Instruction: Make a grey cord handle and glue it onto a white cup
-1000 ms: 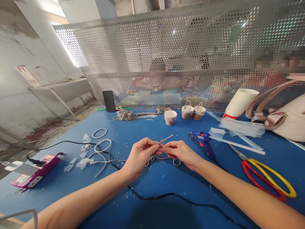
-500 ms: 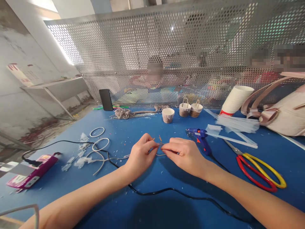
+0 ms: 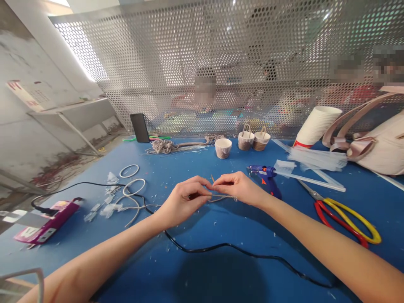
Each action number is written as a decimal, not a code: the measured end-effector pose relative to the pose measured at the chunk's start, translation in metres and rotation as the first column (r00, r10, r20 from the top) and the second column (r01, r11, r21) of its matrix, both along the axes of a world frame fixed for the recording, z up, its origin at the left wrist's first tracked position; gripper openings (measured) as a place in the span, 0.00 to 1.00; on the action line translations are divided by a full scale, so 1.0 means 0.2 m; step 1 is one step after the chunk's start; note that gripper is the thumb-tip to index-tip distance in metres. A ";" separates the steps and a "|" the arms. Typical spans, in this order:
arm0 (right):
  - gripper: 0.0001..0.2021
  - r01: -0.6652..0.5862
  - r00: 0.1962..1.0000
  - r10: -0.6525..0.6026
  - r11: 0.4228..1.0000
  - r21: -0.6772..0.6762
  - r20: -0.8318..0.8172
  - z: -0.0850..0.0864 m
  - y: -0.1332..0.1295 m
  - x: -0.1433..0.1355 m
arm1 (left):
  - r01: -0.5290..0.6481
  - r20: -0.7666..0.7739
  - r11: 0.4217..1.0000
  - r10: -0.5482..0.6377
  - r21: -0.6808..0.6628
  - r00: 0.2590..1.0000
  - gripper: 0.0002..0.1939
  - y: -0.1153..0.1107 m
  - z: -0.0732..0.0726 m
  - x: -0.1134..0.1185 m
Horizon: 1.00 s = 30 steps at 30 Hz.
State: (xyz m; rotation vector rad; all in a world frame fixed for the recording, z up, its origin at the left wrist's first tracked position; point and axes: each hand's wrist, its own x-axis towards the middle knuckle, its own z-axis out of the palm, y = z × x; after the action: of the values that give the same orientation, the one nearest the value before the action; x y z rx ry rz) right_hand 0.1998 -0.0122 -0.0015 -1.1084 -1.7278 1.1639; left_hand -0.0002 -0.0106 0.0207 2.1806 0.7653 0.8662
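Observation:
Over the middle of the table, my left hand (image 3: pixel 184 200) pinches a thin grey twisted cord (image 3: pixel 224 196) between thumb and index finger. My right hand (image 3: pixel 238 188) is closed too, its fingertips pressed together against the left index finger; the cord's end there is too small to make out. From the left fingertips the cord stretches right, passing below the right hand. A small orange-brown sliver (image 3: pixel 212 179) shows just behind the fingertips. Beyond the hands stands a small white-lined cup (image 3: pixel 223 149) wrapped in cord, beside two similar little baskets (image 3: pixel 245 140) with handles.
A blue glue gun (image 3: pixel 268 179), clear glue sticks (image 3: pixel 325 158) and red-yellow scissors (image 3: pixel 344 214) lie right. Stacked paper cups (image 3: pixel 318 126) and a bag (image 3: pixel 378 147) are behind them. Left are white rings (image 3: pixel 134 187), a purple power strip (image 3: pixel 49 223), a black cable (image 3: pixel 202 249) and a phone (image 3: pixel 139 128).
My right fingertips have shifted left and up to meet my left index finger. A longer stretch of twisted cord now shows beneath my right hand. The camera view has shifted slightly.

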 end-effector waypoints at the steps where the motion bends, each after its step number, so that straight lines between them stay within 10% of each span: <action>1: 0.09 -0.003 0.998 -0.002 0.997 -0.077 -0.055 -0.02 0.00 -0.01 | -0.018 0.047 0.997 0.021 -0.078 0.999 0.06 0.00 0.00 0.01; 11: 0.11 0.052 0.990 -0.079 0.972 -0.230 -0.114 -0.06 -0.03 -0.06 | -0.078 0.304 0.789 0.324 -0.610 0.896 0.08 -0.03 -0.06 0.07; 16: 0.09 0.254 0.967 -0.255 0.966 0.049 0.015 -0.03 -0.07 -0.02 | -0.152 0.291 0.757 0.417 -0.636 0.861 0.08 -0.02 -0.05 0.08; 27: 0.12 0.394 0.831 -0.461 0.883 -0.256 -0.311 -0.02 -0.08 -0.04 | -0.293 0.121 0.865 0.369 -0.408 0.921 0.05 -0.04 -0.07 0.12; 30: 0.11 0.390 0.825 -0.462 0.882 -0.263 -0.325 -0.03 -0.07 -0.03 | -0.213 0.146 0.821 0.335 -0.529 0.931 0.04 -0.05 -0.07 0.13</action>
State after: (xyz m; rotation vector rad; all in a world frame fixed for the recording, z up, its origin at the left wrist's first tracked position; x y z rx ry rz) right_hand 0.1946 -0.0257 -0.0073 -1.2101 -1.0168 1.1691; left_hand 0.0255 -0.0197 0.0060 1.4941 1.0701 0.9178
